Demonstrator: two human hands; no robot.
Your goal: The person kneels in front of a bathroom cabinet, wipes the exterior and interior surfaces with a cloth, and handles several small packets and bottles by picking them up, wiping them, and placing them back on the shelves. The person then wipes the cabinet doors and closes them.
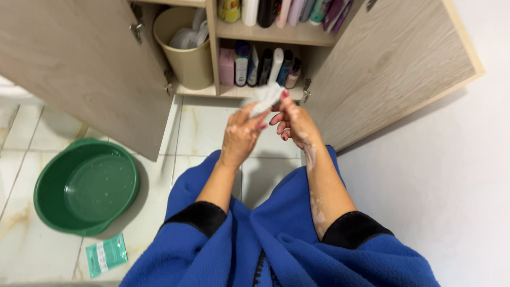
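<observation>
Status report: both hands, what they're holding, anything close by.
Left hand and right hand: both gripping a crumpled white packet. Open cabinet directly ahead, bottles on its shelves. Green basin on floor, left.

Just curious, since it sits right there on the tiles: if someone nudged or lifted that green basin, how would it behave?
The green basin looks like thin plastic, so it is probably light for its size. Its wide, low shape suggests it would slide across the glossy floor tiles rather than tip. Droplets show inside, so the surface may feel a little slippery.
</observation>
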